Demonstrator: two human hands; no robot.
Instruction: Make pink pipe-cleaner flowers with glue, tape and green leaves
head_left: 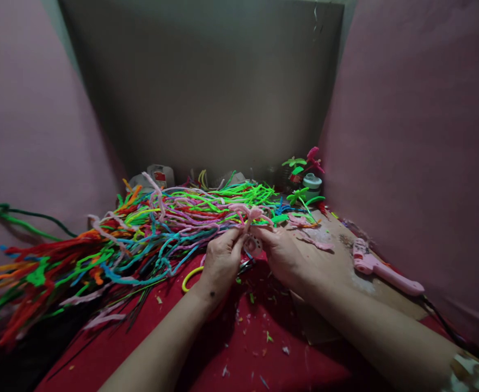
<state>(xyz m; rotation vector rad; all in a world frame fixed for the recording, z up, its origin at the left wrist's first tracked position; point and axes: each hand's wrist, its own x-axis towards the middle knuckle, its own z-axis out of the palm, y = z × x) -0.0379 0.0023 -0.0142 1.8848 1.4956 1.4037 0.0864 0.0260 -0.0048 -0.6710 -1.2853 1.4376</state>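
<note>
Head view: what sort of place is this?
Likely a small handicraft workspace: a heap of coloured pipe cleaners, what looks like a pink glue gun, and small clippings scattered over a red cloth.

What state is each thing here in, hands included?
Left hand: pinching the pale pink fuzzy piece
Right hand: pinching the same piece
Pale pink fuzzy piece: held between both hands
Colourful fuzzy stems: heaped loosely
Yellow handle: partly hidden
Pink glue gun: lying down; on or off, can't tell
Cardboard: flat, partly covered
Red cloth: littered with scraps
</note>
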